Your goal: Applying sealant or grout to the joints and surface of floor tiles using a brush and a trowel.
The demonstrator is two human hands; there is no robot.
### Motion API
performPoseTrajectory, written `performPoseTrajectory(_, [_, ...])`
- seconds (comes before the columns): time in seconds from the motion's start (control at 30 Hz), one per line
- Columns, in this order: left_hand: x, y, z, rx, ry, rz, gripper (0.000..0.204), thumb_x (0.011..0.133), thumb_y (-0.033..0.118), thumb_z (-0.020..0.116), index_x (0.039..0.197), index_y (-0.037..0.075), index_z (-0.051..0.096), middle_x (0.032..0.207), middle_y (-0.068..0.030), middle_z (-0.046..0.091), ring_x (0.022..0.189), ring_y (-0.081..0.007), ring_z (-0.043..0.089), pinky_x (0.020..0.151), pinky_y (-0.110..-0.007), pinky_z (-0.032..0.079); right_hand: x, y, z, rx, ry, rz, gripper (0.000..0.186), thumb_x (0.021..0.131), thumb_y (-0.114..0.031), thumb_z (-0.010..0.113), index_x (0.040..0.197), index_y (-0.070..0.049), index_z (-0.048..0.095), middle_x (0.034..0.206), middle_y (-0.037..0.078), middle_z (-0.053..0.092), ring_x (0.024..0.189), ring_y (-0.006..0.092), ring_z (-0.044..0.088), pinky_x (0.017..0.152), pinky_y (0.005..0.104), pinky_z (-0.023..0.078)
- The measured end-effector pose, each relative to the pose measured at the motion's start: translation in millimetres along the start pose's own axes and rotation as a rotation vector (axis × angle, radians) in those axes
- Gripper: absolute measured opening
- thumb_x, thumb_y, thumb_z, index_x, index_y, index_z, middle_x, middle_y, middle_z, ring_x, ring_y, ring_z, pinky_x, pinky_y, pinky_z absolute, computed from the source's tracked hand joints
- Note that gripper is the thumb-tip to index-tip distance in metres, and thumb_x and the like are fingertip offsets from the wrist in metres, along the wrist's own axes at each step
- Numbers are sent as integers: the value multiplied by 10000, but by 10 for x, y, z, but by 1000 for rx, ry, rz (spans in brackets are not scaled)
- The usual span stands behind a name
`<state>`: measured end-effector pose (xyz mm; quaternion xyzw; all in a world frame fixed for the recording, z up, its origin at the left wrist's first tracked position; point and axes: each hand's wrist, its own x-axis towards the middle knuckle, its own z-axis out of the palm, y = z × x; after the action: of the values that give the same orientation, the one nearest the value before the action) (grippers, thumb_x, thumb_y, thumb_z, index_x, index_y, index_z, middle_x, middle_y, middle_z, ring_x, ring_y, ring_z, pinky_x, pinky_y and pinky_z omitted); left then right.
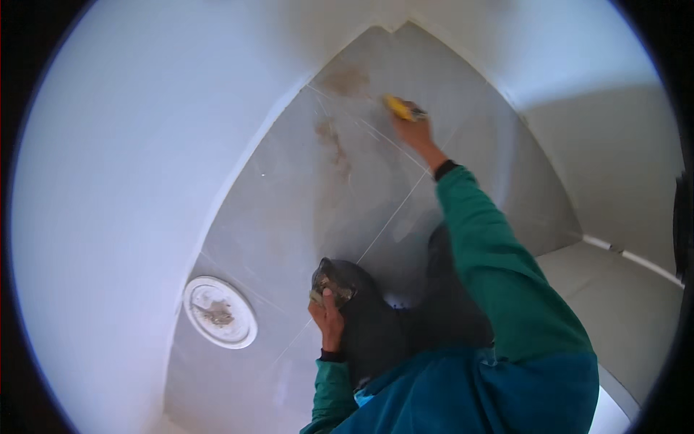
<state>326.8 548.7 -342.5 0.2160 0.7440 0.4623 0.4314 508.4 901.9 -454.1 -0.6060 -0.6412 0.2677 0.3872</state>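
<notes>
My right hand (414, 132) reaches far forward over the grey tiled floor (275, 210). It grips a yellow object with a dark part (399, 108), blurred, whose kind I cannot make out. Two brown powdery smears, an upper one (348, 81) and a longer one (331, 141), mark the tiles left of that hand. Near my left knee, my left hand (329, 322) is closed on the edge of a dark see-through bowl (335, 281) with brownish stuff in it. Thumb on top, it holds the bowl tilted against the knee.
On the floor to the left lies a round white lid-like dish (246, 329) with brown residue in its middle. White walls (144, 159) close in on the left and right (607, 137), meeting the floor at a corner ahead. Thin pale grout lines (394, 213) cross the tiles.
</notes>
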Motion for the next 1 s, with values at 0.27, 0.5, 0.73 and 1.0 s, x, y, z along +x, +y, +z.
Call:
performPoseTrajectory(0.27, [173, -22, -6, -135, 43, -42, 294, 848, 227, 443, 896, -51, 524, 780, -69, 561, 704, -133, 496, 627, -263, 410, 1279, 864, -1049, -701, 198, 135, 381, 719, -400, 549, 851, -47, 602, 842, 181, 595, 791, 328, 575, 681, 404, 459])
performPoseTrajectory(0.5, [214, 178, 242, -96, 72, -225, 319, 843, 255, 453, 904, -52, 513, 792, -71, 550, 715, -142, 492, 608, -270, 417, 651, -528, 692, -413, -338, -89, 326, 635, -160, 559, 949, -76, 559, 846, 123, 590, 805, 314, 540, 701, 402, 429])
performPoseTrajectory(0.73, [308, 123, 334, -47, 193, -258, 350, 834, 271, 473, 925, -67, 483, 837, -104, 532, 709, -160, 497, 603, -269, 430, 1313, 840, -861, -549, 272, -295, 458, 627, -135, 629, 1070, -108, 514, 949, 89, 559, 848, 285, 510, 727, 370, 413])
performPoseTrajectory(1.0, [423, 207, 575, 8, 93, -327, 378, 823, 299, 489, 940, -60, 477, 856, -108, 521, 716, -165, 497, 599, -280, 437, 1830, 949, -398, -697, 89, -77, 330, 637, -228, 620, 945, -121, 576, 886, 120, 585, 835, 300, 537, 696, 409, 435])
